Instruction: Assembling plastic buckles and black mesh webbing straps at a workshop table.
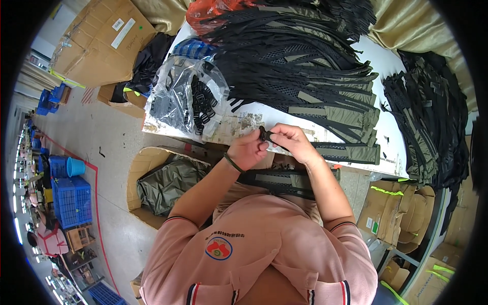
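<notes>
Left hand and right hand, both nearly closed, pinch a small black buckle at frame centre, by the white table's near edge; grey floor extends leftward.

Small black plastic fitting, held between left hand and right hand. On white scuffed worktop: transparent plastic bag containing black plastic buckles; layered pile of black-and-olive fabric straps.
</notes>
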Demonstrator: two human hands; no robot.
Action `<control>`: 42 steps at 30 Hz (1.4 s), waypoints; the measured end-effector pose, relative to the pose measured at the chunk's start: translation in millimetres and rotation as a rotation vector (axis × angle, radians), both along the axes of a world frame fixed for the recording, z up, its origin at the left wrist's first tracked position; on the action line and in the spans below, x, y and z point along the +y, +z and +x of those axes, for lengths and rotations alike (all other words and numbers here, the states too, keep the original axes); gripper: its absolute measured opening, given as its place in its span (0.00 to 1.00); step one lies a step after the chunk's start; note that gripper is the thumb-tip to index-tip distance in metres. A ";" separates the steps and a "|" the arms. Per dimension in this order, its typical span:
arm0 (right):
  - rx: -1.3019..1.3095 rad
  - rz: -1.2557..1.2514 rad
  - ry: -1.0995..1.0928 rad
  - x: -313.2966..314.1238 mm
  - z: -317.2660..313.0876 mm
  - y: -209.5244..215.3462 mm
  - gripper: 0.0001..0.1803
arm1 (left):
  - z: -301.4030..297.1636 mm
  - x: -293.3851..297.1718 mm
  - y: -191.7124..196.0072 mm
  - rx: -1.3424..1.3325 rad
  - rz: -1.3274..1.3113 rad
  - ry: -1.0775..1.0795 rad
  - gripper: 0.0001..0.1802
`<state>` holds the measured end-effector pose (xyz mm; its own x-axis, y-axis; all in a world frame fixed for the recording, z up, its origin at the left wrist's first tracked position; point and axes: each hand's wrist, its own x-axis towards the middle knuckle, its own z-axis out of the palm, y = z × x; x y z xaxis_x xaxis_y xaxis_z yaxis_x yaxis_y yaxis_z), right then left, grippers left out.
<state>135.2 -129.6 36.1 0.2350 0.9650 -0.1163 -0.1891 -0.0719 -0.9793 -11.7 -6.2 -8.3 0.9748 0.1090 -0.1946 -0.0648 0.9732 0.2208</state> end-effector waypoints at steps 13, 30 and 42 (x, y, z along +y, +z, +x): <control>-0.598 0.162 0.056 -2.6 4.1 22.0 0.05 | 2.4 -4.7 -4.0 0.046 -0.031 -0.092 0.13; -0.867 0.233 -0.166 1.2 -6.2 18.0 0.07 | 10.1 -13.5 27.3 0.319 0.491 0.184 0.07; 0.072 -0.051 -0.214 1.7 -12.8 1.8 0.11 | 12.6 -16.2 22.3 0.381 0.928 0.420 0.07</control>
